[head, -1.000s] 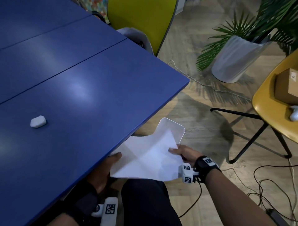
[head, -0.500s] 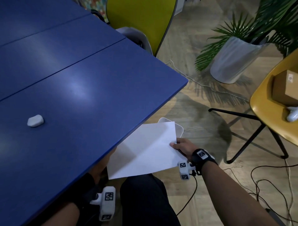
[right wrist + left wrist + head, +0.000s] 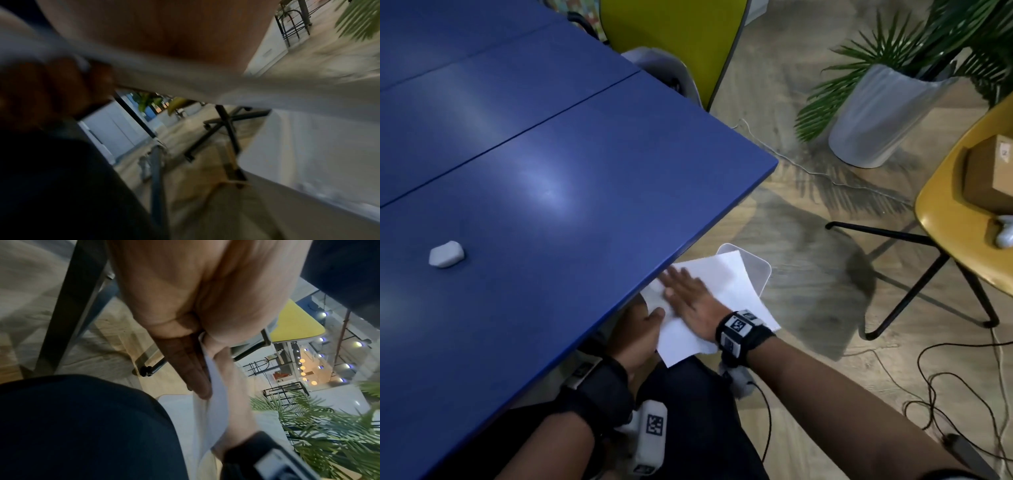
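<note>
I hold a white sheet of paper (image 3: 726, 284) over my lap, just below the edge of the blue table (image 3: 551, 171). My right hand (image 3: 683, 289) lies flat on top of the sheet with straight fingers, blurred by motion. My left hand (image 3: 642, 327) holds the sheet's left edge, thumb on top. In the left wrist view the left fingers (image 3: 185, 366) lie straight under the paper (image 3: 214, 386), pinching it against the thumb. The right wrist view is blurred and shows the paper (image 3: 185, 78) against the palm.
A white tray (image 3: 760, 274) sits below the paper. A small white lump (image 3: 446, 254) lies on the table. To the right are a yellow chair (image 3: 945, 219) with a cardboard box (image 3: 993, 171), a potted plant (image 3: 880, 113) and floor cables (image 3: 945, 394). A green chair (image 3: 671, 37) stands behind the table.
My right hand left the paper's right edge and now lies flat across its top. The sheet has shifted left toward the table edge, and my left thumb has come up onto it.
</note>
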Demonstrator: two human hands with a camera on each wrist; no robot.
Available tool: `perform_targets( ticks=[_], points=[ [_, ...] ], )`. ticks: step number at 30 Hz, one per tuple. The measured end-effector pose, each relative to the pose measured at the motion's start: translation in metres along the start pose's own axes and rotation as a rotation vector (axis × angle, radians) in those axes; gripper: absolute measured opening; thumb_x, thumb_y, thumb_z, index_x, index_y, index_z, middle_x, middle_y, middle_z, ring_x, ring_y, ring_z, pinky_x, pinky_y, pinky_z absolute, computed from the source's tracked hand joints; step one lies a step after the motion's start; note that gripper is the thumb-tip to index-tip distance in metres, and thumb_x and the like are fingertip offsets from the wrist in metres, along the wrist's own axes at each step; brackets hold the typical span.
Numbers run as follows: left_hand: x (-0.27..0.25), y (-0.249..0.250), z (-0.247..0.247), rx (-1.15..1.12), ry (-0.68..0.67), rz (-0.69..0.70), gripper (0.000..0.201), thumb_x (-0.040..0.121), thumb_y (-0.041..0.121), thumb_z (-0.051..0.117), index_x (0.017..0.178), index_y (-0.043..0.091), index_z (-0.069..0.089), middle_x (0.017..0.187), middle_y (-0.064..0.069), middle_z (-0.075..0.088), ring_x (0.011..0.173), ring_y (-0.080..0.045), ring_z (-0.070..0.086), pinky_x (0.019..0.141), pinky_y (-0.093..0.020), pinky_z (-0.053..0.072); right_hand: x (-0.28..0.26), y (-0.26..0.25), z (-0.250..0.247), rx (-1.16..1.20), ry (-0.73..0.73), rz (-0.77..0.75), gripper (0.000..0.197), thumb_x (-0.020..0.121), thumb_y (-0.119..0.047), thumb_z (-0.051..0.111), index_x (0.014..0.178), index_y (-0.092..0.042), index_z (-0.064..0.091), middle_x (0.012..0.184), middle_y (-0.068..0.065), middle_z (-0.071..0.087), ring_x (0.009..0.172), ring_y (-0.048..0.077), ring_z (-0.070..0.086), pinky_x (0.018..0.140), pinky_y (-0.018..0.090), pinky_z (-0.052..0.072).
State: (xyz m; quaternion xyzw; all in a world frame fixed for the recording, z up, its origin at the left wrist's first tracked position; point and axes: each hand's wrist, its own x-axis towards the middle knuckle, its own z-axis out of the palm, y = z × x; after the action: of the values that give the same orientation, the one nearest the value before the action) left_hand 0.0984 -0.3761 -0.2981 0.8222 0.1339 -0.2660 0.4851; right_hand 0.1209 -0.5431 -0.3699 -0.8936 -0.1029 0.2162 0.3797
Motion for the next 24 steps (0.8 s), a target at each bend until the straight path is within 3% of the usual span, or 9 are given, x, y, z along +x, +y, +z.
perform_targets(
  ticks=[3,7,9,11,14,17,19,21,24],
  points=[
    [0.001,-0.009,-0.007,-0.028,0.008,-0.036,0.037,0.104,0.036,0.053,0.136,0.020,0.063,0.125,-0.001,0.070,0.115,-0.025,0.066,0.108,-0.049,0.051,0.005,0.059,0.000,-0.358,-0.149,0.356,0.061,0.106,-0.063,0.011,0.163,-0.043,0.016,0.175,-0.007,0.002,0.161,0.033,-0.003,0.123,0.067,-0.008],
    [0.000,-0.023,-0.012,-0.089,0.027,-0.039,0.059,0.094,0.052,0.054,0.143,0.020,0.059,0.135,-0.001,0.068,0.122,-0.024,0.064,0.110,-0.053,0.049,-0.001,0.083,-0.020,-0.562,-0.094,0.698,0.071,0.103,-0.062,0.016,0.164,-0.026,0.022,0.175,0.005,-0.002,0.160,0.036,-0.008,0.120,0.070,-0.013],
    [0.000,-0.023,-0.013,-0.103,0.031,-0.051,0.042,0.105,0.038,0.055,0.142,0.018,0.060,0.133,-0.003,0.068,0.120,-0.024,0.064,0.110,-0.052,0.049,-0.003,0.052,-0.025,-0.390,0.086,0.612,0.073,0.105,-0.062,0.020,0.166,-0.021,0.016,0.175,0.009,0.000,0.161,0.036,0.000,0.125,0.064,-0.003],
    [0.000,-0.022,-0.010,-0.144,0.050,-0.049,0.041,0.105,0.037,0.055,0.143,0.020,0.059,0.134,-0.003,0.068,0.120,-0.025,0.065,0.109,-0.053,0.050,-0.010,0.008,-0.019,-0.137,0.163,0.293,0.068,0.109,-0.058,0.024,0.167,-0.026,0.010,0.176,0.003,-0.001,0.162,0.028,0.001,0.126,0.054,0.005],
    [-0.002,-0.019,-0.010,-0.176,0.065,-0.011,0.060,0.090,0.057,0.055,0.144,0.029,0.060,0.133,0.001,0.069,0.118,-0.023,0.067,0.106,-0.054,0.053,-0.028,-0.023,0.003,0.064,0.028,-0.064,0.057,0.109,-0.058,0.022,0.160,-0.053,-0.003,0.174,-0.014,-0.008,0.160,0.012,-0.010,0.128,0.041,-0.003],
    [-0.002,-0.023,-0.017,-0.267,0.136,-0.066,0.076,0.071,0.072,0.058,0.131,0.028,0.068,0.126,0.000,0.072,0.114,-0.026,0.068,0.106,-0.056,0.053,-0.028,0.051,0.015,-0.425,-0.143,0.124,0.062,0.105,-0.064,0.025,0.163,-0.048,0.007,0.175,-0.005,-0.008,0.162,0.028,-0.009,0.125,0.061,-0.005],
    [-0.012,-0.015,-0.025,-0.328,0.186,-0.055,0.052,0.084,0.062,0.067,0.124,0.028,0.070,0.124,0.001,0.070,0.115,-0.026,0.066,0.106,-0.055,0.051,-0.031,0.089,-0.001,-0.705,-0.169,0.385,0.066,0.102,-0.058,0.039,0.161,-0.031,0.029,0.174,0.009,0.003,0.160,0.039,-0.001,0.121,0.071,-0.004],
    [-0.021,-0.013,-0.032,-0.420,0.170,-0.025,0.025,0.102,0.039,0.066,0.123,0.027,0.071,0.124,0.001,0.070,0.116,-0.024,0.065,0.104,-0.049,0.051,-0.030,0.099,-0.025,-0.622,-0.017,0.441,0.059,0.101,-0.042,0.049,0.156,-0.024,0.040,0.170,0.012,0.019,0.158,0.037,0.014,0.125,0.066,0.006],
    [-0.023,-0.020,-0.043,-0.609,0.008,-0.105,0.020,0.108,0.022,0.056,0.122,0.018,0.070,0.116,-0.003,0.077,0.106,-0.022,0.071,0.102,-0.045,0.055,-0.029,0.080,-0.067,-0.109,0.261,0.296,0.054,0.101,-0.034,0.058,0.153,-0.022,0.049,0.162,0.005,0.041,0.150,0.024,0.038,0.124,0.039,0.026]
  ],
)
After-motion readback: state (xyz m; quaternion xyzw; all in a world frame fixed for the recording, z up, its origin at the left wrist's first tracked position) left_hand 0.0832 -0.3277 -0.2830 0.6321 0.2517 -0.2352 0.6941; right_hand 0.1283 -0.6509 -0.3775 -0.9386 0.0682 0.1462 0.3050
